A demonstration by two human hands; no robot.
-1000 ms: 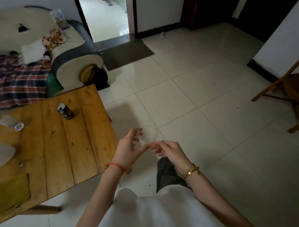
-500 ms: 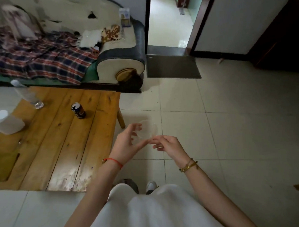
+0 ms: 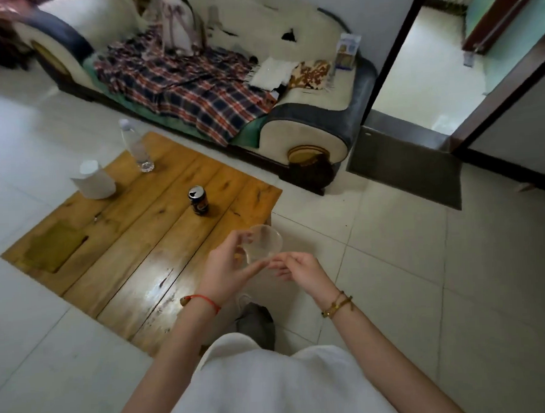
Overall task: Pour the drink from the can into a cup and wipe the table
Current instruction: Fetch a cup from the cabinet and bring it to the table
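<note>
My left hand (image 3: 227, 267) grips the clear cup (image 3: 263, 244); my right hand (image 3: 299, 267) is loosely open beside it; beyond, the can (image 3: 198, 200) waits on the table (image 3: 136, 253); pouring and wiping remain undone.

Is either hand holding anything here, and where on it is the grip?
The left hand holds a clear plastic cup by its side wall. The right hand fingertips touch its lower edge.
</note>
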